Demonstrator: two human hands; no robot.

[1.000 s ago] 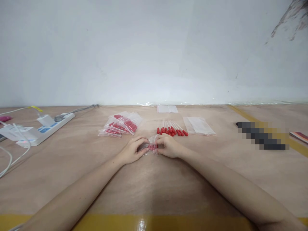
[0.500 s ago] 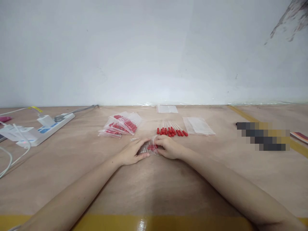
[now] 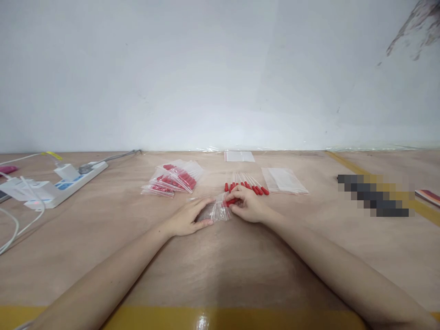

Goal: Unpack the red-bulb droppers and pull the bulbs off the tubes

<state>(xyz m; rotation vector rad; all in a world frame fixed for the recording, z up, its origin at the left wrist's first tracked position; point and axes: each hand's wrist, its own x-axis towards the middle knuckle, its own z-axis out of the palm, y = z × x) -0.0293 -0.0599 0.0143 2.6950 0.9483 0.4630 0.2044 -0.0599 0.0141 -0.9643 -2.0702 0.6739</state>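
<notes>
Behind, a pale stained wall (image 3: pixel 206 82), with brown tabletop (image 3: pixel 178 270) below the clear bag (image 3: pixel 216 212).

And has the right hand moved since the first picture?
Yes, slightly: against the loose red-tipped sticks, the right hand has shifted rightward and farther from the wearer, now hiding more of their red ends.

The left hand (image 3: pixel 190 217) is resting spread-fingered at the left end of a clear bag (image 3: pixel 217 212) — the right hand (image 3: pixel 250 205) is curving over red tips (image 3: pixel 233 201) at the bag's other end, its grip hard to make out. Loose red-tipped sticks (image 3: pixel 264 190) are lying just beyond, between filled bags (image 3: pixel 173 178) and flat bags (image 3: pixel 284 179).
</notes>
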